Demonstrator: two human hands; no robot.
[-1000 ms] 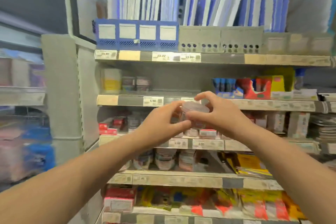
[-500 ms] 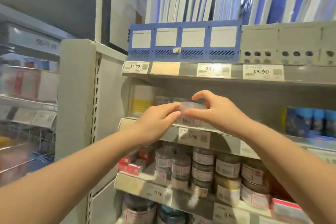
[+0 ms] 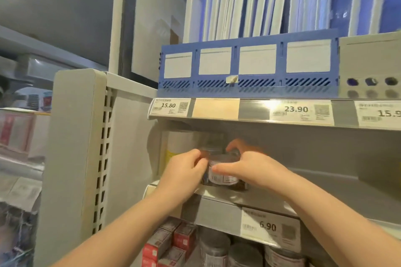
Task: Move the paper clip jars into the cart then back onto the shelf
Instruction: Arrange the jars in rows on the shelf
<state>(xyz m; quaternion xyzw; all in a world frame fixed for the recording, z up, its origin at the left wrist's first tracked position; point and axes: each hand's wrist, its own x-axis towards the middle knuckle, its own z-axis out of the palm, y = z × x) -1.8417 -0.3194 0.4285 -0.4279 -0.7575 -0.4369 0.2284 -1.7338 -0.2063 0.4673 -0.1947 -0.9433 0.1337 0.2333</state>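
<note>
Hands (image 3: 186, 172) (image 3: 255, 168) around jar (image 3: 224, 179) on shelf (image 3: 217, 209)

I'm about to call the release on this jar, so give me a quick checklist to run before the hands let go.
1. Grip of the left hand on the jar: ok.
2. Grip of the right hand from the other side: ok.
3. Jar over the shelf with the 6.90 tag: ok.
4. Jar upright: ok, its label reads level.
5. Base flat on the shelf: cannot tell, the hands hide it.
6. Set back from the front edge: not ok, it looks close to the lip and probably needs a push inward.
</note>
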